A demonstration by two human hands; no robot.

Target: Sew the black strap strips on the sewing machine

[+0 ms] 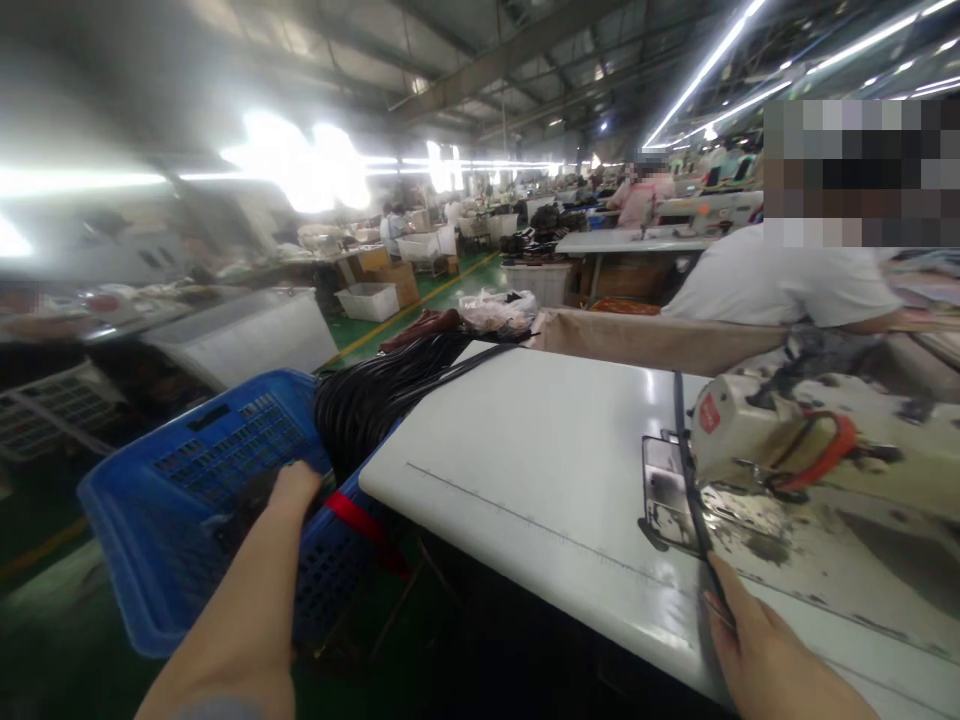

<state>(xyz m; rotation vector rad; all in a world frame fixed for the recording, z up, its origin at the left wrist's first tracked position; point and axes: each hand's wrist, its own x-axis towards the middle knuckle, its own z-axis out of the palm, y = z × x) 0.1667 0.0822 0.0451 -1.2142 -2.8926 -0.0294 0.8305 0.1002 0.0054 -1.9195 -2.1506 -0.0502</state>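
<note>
My left hand reaches down inside the blue plastic basket, near its right wall. Its fingers are hidden from me, and the dark contents beneath are blurred. At the lower right, my right hand pinches a long black strip at the front of the sewing table. The strip runs back from these fingers, past the metal plate beside the sewing machine, to the table's far edge. A thick bundle of black strips hangs over the basket's right rim, with ends lying on the table corner.
The white tabletop carries a ruler line along its front. A red band is tied to the basket. Beyond the table stand a beige cloth-sided bin and a person in a white shirt. White bins line the left.
</note>
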